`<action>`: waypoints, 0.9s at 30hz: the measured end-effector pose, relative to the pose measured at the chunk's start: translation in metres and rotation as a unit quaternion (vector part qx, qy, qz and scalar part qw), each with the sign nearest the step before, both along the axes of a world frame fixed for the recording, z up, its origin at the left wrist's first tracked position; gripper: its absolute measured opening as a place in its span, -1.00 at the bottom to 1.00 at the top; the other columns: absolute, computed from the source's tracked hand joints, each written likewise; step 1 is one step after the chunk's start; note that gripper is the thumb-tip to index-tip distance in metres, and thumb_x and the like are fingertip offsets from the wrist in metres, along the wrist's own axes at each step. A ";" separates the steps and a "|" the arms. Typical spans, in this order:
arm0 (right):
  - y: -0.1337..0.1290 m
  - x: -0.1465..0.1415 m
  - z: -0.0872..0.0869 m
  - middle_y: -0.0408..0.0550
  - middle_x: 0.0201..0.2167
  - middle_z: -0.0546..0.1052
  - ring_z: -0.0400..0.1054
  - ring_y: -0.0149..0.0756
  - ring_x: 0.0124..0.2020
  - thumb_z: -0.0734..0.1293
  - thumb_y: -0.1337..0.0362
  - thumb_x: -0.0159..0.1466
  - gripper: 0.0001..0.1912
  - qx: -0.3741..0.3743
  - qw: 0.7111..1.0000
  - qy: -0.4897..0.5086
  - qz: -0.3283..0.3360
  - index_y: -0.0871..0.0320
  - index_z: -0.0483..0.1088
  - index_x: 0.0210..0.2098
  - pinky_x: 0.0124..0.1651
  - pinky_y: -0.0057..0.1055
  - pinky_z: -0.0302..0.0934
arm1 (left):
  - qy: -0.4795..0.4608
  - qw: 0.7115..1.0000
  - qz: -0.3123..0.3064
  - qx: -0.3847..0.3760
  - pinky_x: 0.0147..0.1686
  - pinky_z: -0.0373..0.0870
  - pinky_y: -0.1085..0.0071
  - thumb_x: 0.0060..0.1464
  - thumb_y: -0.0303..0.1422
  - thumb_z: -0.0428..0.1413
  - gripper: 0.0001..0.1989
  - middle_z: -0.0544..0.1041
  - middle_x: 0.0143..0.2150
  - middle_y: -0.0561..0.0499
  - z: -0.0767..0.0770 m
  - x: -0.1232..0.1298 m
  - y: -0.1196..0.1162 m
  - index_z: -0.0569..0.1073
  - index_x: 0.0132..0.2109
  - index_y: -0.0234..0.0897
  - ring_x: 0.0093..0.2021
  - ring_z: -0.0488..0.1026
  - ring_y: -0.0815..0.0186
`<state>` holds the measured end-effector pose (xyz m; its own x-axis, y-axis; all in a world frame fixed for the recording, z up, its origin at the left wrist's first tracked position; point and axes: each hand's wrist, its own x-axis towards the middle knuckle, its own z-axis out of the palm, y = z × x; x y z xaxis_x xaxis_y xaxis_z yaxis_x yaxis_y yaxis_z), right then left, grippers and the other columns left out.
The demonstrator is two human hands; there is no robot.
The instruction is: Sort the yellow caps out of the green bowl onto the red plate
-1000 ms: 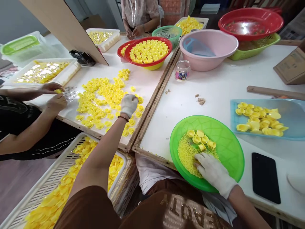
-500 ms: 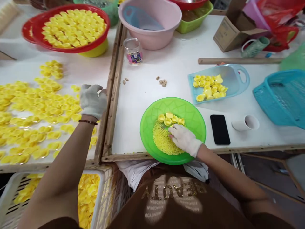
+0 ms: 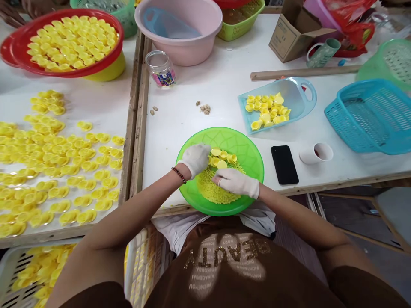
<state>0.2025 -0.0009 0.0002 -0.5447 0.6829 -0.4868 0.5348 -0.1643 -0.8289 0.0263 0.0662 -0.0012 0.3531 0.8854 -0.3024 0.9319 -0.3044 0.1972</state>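
Both my hands wear white gloves over a green plastic plate (image 3: 248, 149) on the white table. My left hand (image 3: 194, 159) rests at the plate's left side, fingers bunched, and I cannot see whether they hold anything. My right hand (image 3: 236, 182) lies with its fingertips on a mound of small yellow granules (image 3: 213, 190). A few yellow plastic caps (image 3: 223, 156) sit just beyond the fingers. Many more caps (image 3: 64, 171) lie spread on the neighbouring table, left of the wooden frame.
A pale blue scoop tray (image 3: 289, 96) holds yellow caps. Nearby are a black phone (image 3: 284, 164), a white cup (image 3: 316, 153) and a teal basket (image 3: 369, 115). A red basin of caps (image 3: 73, 70) and a pink basin (image 3: 205, 21) stand at the back. A crate of caps (image 3: 22, 265) is below left.
My left hand has moved from above the loose caps, across the wooden frame, to the green plate. My right hand has shifted slightly over the granules. The view has tilted lower.
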 end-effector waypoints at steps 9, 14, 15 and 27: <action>0.018 0.007 0.015 -0.32 -0.56 0.23 0.01 -0.56 -0.69 0.34 -0.02 0.31 -0.66 -0.227 0.845 0.380 -0.300 0.10 0.22 -0.34 -0.65 -0.56 -0.18 | -0.534 0.777 0.233 -0.237 -0.36 0.53 0.37 0.03 -0.18 0.31 -0.62 0.54 -0.28 -0.01 0.010 -0.017 -0.055 0.50 -0.07 -0.32 -0.38 0.49 0.33; 0.018 -0.019 0.031 -0.32 -0.57 0.25 0.11 -0.54 -0.68 0.38 -0.09 0.32 -0.57 -0.061 0.802 0.451 -0.387 0.09 0.19 -0.39 -0.64 -0.54 -0.04 | -0.612 0.689 0.280 -0.268 -0.28 0.58 0.41 -0.11 -0.19 0.42 -0.66 0.55 -0.33 0.01 0.000 0.000 -0.072 0.59 -0.26 -0.33 -0.36 0.49 0.37; 0.017 -0.023 0.032 -0.31 -0.56 0.27 0.15 -0.52 -0.66 0.37 -0.10 0.32 -0.56 -0.033 0.800 0.456 -0.390 0.08 0.19 -0.39 -0.62 -0.53 0.03 | -0.621 0.682 0.282 -0.265 -0.26 0.59 0.41 -0.11 -0.20 0.43 -0.67 0.56 -0.33 0.01 -0.002 0.003 -0.074 0.60 -0.26 -0.32 -0.35 0.49 0.37; 0.018 -0.025 0.036 -0.27 -0.53 0.25 0.21 -0.48 -0.58 0.35 -0.18 0.32 -0.50 0.017 0.796 0.459 -0.395 0.07 0.15 -0.42 -0.54 -0.47 0.16 | -0.649 0.640 0.301 -0.280 -0.23 0.61 0.44 -0.16 -0.26 0.48 -0.71 0.55 -0.34 0.05 0.002 0.005 -0.077 0.65 -0.29 -0.28 -0.33 0.50 0.38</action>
